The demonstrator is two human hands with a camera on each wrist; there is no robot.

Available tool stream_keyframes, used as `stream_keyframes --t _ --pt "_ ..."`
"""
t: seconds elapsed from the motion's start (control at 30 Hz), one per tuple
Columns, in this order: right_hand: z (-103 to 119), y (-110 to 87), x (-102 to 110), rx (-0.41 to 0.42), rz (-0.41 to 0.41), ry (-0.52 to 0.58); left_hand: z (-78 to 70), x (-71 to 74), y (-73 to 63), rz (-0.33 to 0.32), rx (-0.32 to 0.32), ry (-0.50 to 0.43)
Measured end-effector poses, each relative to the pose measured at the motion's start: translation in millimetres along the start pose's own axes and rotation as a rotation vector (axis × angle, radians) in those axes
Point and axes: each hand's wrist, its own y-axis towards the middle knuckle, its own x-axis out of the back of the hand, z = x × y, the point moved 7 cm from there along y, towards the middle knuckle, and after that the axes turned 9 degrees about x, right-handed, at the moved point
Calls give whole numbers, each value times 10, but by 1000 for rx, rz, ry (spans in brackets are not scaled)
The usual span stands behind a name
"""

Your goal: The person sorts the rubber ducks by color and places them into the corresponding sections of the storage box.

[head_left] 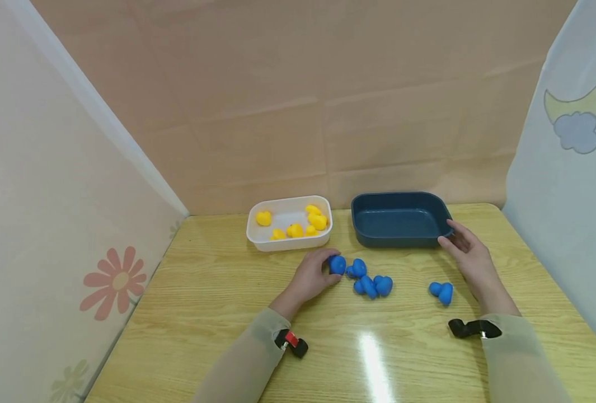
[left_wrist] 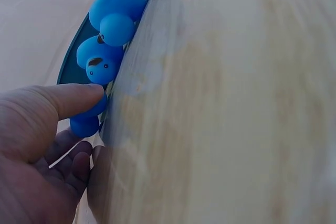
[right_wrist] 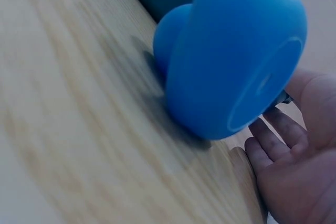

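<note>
My left hand (head_left: 311, 275) pinches a blue rubber duck (head_left: 337, 265) between thumb and fingers, low over the table. In the left wrist view the thumb lies across this duck (left_wrist: 85, 124), partly covering it. Just to its right sit several more blue ducks (head_left: 368, 286), bunched together. My right hand (head_left: 471, 263) holds the front right corner of a dark blue container (head_left: 398, 243), thumb at the front and fingers at the side. A single blue duck (head_left: 441, 293) lies near that wrist; in the right wrist view this duck (right_wrist: 236, 56) hides the fingertips.
Left of the dark container stands a white container (head_left: 287, 244) with several yellow ducks (head_left: 295, 230) inside. Both stand near the back edge of the wooden table (head_left: 217, 313). Cloth walls rise at the back and on both sides.
</note>
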Motion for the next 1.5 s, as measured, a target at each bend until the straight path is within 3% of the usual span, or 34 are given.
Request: stream_keyframes --t 0.3,0.5,0.67,1.0,1.33,1.5 --pt "-23 9 -10 9 0 -4 56 53 -8 3 59 -138" --pt "-12 0 4 3 -1 -8 -10 151 -33 -58 21 -181" --pt "-15 -18 7 -7 1 -13 -127 264 -57 -118 -55 -166" --pt "-34 0 7 -5 3 -13 -333 462 -77 -247 -65 -149" --pt "9 -33 -14 -4 10 -20 -469 482 42 -346 -81 -108" --pt "19 -36 -22 11 14 -27 -569 447 140 -351 -76 -52"
